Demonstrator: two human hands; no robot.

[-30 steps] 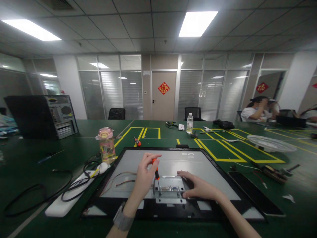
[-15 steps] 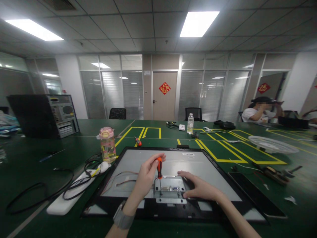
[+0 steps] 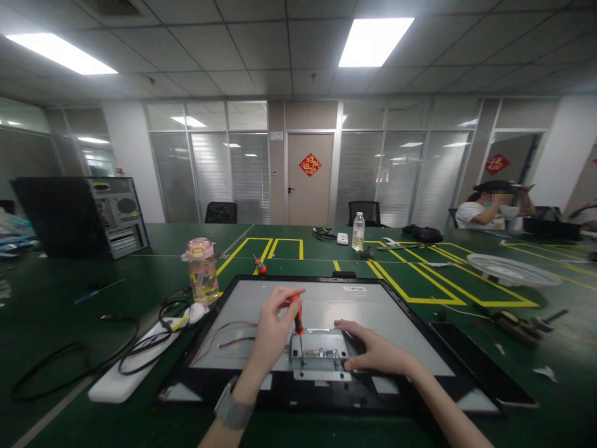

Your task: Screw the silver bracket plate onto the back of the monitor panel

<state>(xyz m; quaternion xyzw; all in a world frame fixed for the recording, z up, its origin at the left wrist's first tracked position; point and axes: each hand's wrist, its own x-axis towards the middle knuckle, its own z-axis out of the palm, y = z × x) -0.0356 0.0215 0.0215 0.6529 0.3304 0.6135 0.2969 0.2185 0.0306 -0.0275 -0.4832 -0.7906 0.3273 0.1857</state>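
Observation:
An orange and black screwdriver (image 3: 298,316) stands nearly upright in my left hand (image 3: 276,323), its handle held by thumb and fingers. The shaft points down to the left part of a metal bracket box (image 3: 321,344), which has ports along its front. My right hand (image 3: 373,350) rests with thumb and fingers spread at the box's right side, steadying no other object that I can see. Under the box lies a monitor panel (image 3: 247,298), its pale back up and its frame black. Thin wires (image 3: 236,342) lie on the panel left of the box.
Left stand a pink-lidded bottle (image 3: 203,274), a white power strip (image 3: 121,379) with black cables and a computer case (image 3: 60,218). A phone-like black slab (image 3: 482,364) lies right of the panel. Farther off are a water bottle (image 3: 358,233), a white round plate (image 3: 513,270) and a seated person (image 3: 485,214).
The screwdriver's handle leans slightly more to the left, and my left hand's fingers have shifted a little with it. My right hand stays at the box.

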